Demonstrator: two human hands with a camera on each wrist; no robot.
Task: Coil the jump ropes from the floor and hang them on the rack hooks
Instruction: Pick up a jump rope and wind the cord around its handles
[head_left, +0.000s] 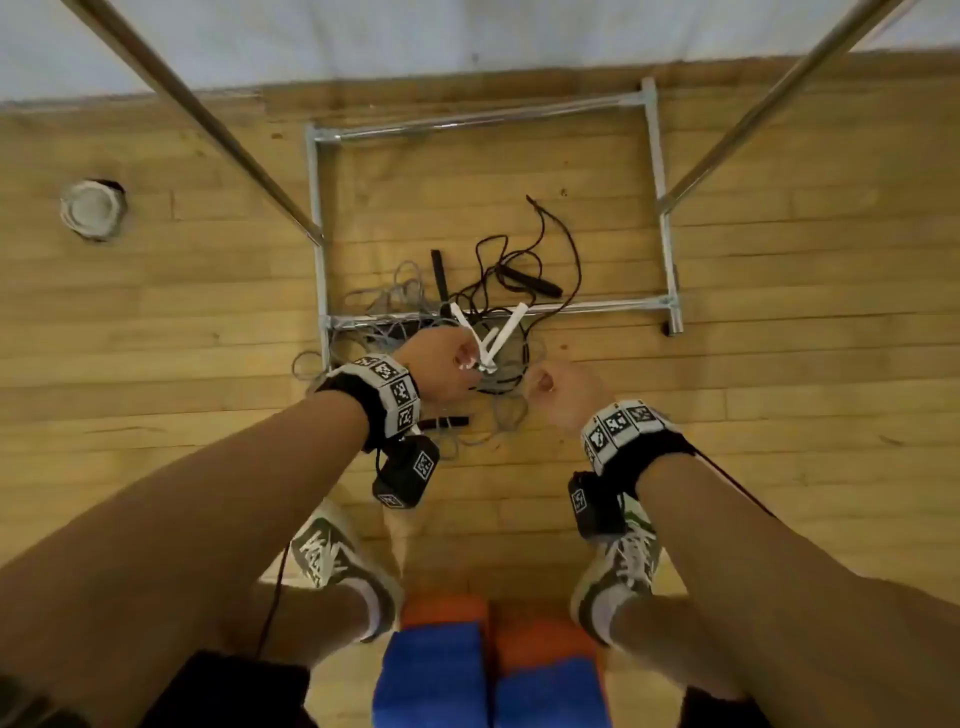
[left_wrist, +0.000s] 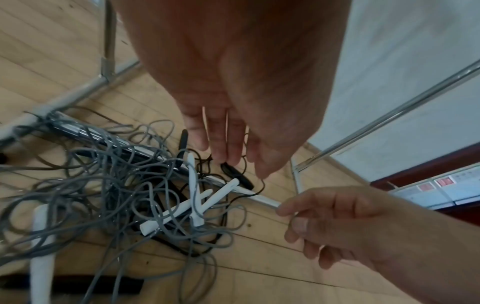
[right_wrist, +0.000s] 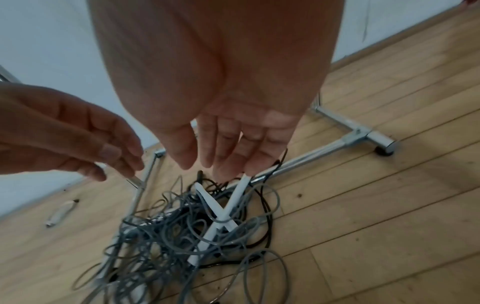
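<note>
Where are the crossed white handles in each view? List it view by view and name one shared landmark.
Head: crossed white handles at centre, forming a V on the tangled ropes.
Left wrist: just below centre, on the grey rope pile.
Right wrist: below centre, an X on the same pile.
Shared landmark: the rack's metal base bar, running just behind the handles.

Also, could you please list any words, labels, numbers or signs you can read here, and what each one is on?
No readable text anywhere.
Wristbands: black-and-white square marker patterns only, no letters.
White panel with red patches by the wall: print too blurred to read.
Jump rope handles: no marking legible.
</note>
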